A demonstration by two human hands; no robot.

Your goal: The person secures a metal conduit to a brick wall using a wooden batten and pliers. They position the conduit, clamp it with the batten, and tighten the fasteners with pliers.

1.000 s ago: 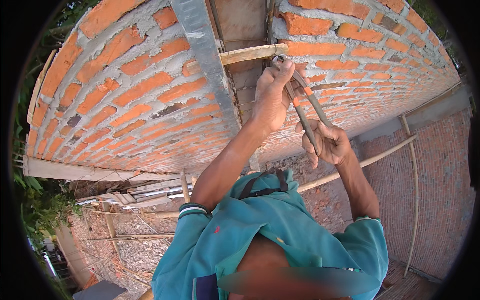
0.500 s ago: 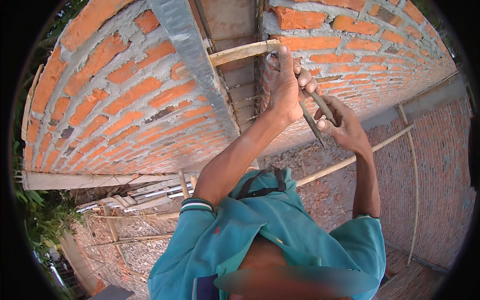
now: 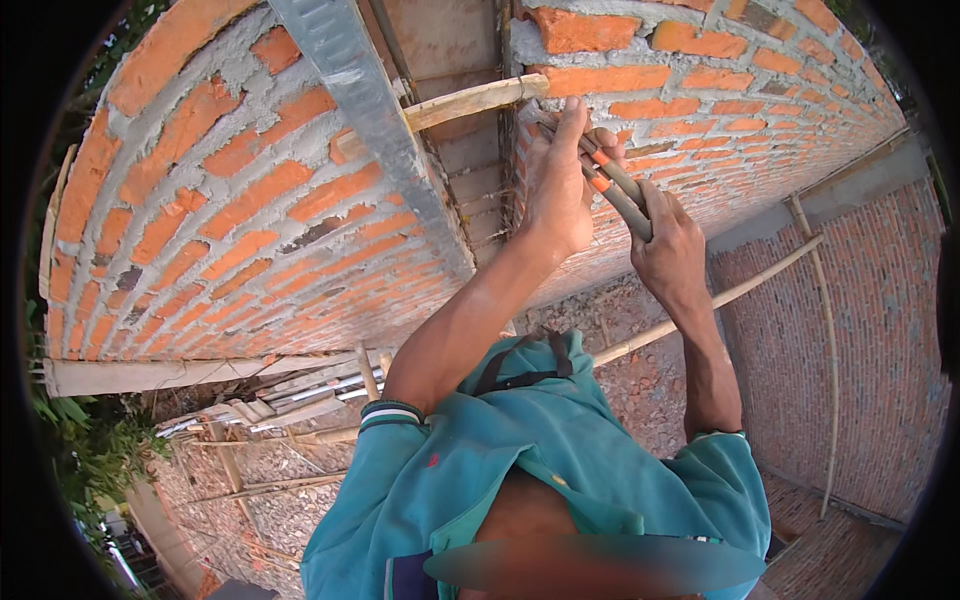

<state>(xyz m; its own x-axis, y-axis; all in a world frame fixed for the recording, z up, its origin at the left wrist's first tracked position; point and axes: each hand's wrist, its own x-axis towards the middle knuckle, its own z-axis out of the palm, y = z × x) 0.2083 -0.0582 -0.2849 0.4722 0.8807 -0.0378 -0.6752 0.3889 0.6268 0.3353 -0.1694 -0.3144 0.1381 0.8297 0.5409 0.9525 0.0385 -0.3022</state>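
Note:
My left hand (image 3: 558, 185) is raised against the brick wall (image 3: 700, 110), fingers closed around the upper part of grey pincers (image 3: 612, 185) with orange bands. The tool's head is hidden behind this hand, close to the end of a wooden stick (image 3: 460, 103). Just below and to the right, my right hand (image 3: 668, 245) grips the pincer handles. The stick spans a gap between two brick sections, where steel reinforcement bars (image 3: 488, 205) run.
A grey metal channel (image 3: 370, 110) leans across the left brick wall (image 3: 210, 220). Bamboo poles (image 3: 740, 285) cross below, over rubble ground (image 3: 640, 370). Planks and timber (image 3: 200, 372) lie at the wall's base. Another brick wall (image 3: 850, 350) stands at the right.
My right hand has slid up the handles toward my left hand, and both hands with the pincers sit closer to the stick's end at the wall.

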